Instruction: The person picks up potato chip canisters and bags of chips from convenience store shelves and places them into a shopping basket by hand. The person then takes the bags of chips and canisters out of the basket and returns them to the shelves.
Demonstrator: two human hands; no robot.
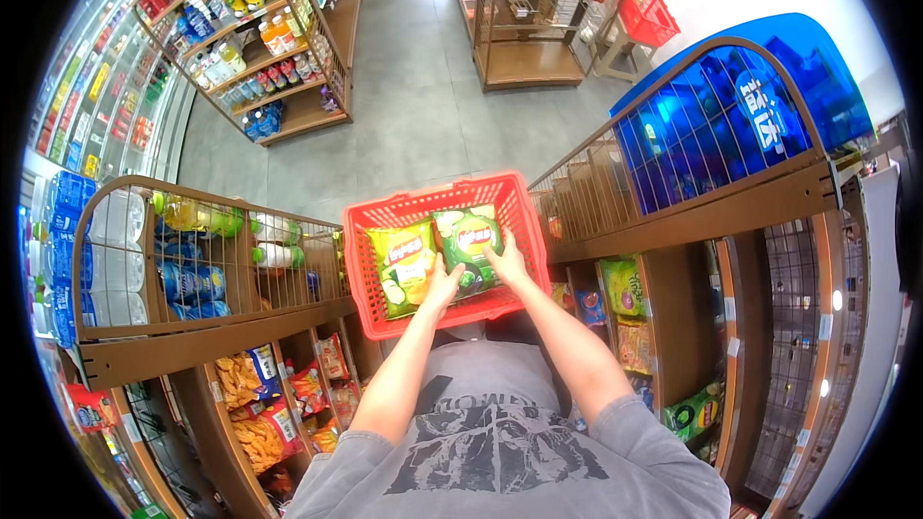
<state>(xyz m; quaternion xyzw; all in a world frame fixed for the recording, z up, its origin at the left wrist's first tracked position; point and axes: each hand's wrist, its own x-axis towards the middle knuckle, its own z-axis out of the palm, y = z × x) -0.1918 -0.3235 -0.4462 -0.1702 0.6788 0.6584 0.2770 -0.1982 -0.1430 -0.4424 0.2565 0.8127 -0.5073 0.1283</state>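
Note:
A red plastic shopping basket (pixel 535 231) is in front of my body, with two chip bags lying side by side in it. The yellow-green chip bag (pixel 402 259) is on the left. Both my hands reach into the basket and hold the green chip bag (pixel 469 238) between them. My left hand (pixel 445 285) is at its lower left edge, beside the yellow-green bag. My right hand (pixel 509 259) grips its right side, thumb on the front. The fingertips behind the bag are hidden.
Brown shelves (pixel 216 335) with snack bags flank me on the left and right. Bottled drinks stand at far left. A large blue display (pixel 721 122) rises at right. Ahead, a grey tiled floor (pixel 404 86) runs between a drinks rack (pixel 306 131) and another rack (pixel 530 65). Another red basket (pixel 649 18) sits on a stool.

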